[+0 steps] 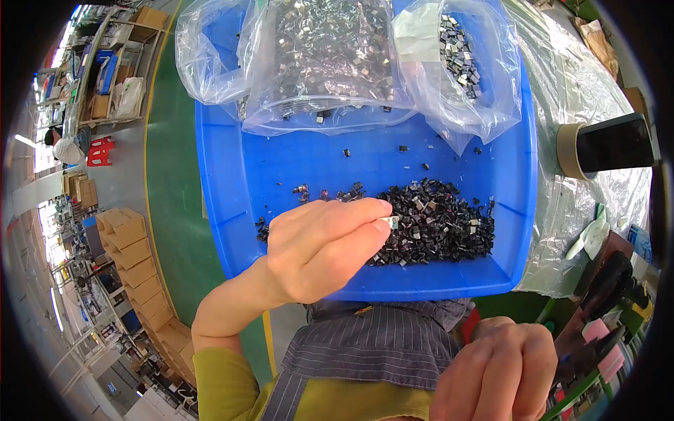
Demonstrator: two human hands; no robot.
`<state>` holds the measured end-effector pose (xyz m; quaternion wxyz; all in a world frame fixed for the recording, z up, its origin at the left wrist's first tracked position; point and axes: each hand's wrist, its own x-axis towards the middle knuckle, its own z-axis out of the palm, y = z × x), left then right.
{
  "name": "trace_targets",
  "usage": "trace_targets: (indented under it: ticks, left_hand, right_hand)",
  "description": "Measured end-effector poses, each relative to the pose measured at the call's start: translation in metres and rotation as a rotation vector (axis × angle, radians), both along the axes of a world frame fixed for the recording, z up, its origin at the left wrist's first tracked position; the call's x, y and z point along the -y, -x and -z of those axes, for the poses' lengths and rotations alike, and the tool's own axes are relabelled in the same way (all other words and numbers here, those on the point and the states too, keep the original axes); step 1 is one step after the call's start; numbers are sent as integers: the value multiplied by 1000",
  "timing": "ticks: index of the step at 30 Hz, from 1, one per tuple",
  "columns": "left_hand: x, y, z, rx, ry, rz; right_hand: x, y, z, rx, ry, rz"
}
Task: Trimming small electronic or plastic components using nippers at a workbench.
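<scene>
Between thumb and forefinger, my left hand (326, 245) pinches a small component (391, 222) with a pale metal side and a greenish end. It is held above a heap of small black and metallic parts (439, 224) in a blue plastic tray (519, 231). My right hand (498, 372) is near the lower edge, outside the tray and close to my body. Its fingers are curled in, and whatever they hold is hidden. Clear plastic bags (333, 52) full of similar small parts rest across the tray's far side.
A black phone (618, 144) leans on a tape roll (567, 151) to the right, on a plastic-covered surface (558, 203). A few loose parts lie mid-tray. Cardboard boxes (137, 263) line the left, beyond the green floor. Shelving (112, 70) stands at the far left near a red stool (100, 151).
</scene>
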<state>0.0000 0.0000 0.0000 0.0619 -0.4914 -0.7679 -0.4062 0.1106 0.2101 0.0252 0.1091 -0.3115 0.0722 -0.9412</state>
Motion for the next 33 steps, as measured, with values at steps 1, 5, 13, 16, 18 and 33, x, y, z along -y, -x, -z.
trace_targets:
  ticks: [1,5,13,16,18,33]
  left_hand:
    - [-3,2,-2,-12,-6,13]
    - [-20,10,-6,98,-4,-1]
    - [-106,76,-33,300,-120,-107]
    - [-76,68,-30,185,-59,-181]
    - [-39,56,-8,-34,121,-125]
    - [-8,73,47,121,765,-624]
  right_hand:
    - [-1,4,-11,97,-17,-38]
    - [0,8,-13,41,-93,74]
    - [-16,-5,-1,-117,-132,74]
    - [-20,-11,6,-108,-169,125]
    - [-20,-10,2,-102,-133,137]
    - [16,-4,-22,-15,-148,43]
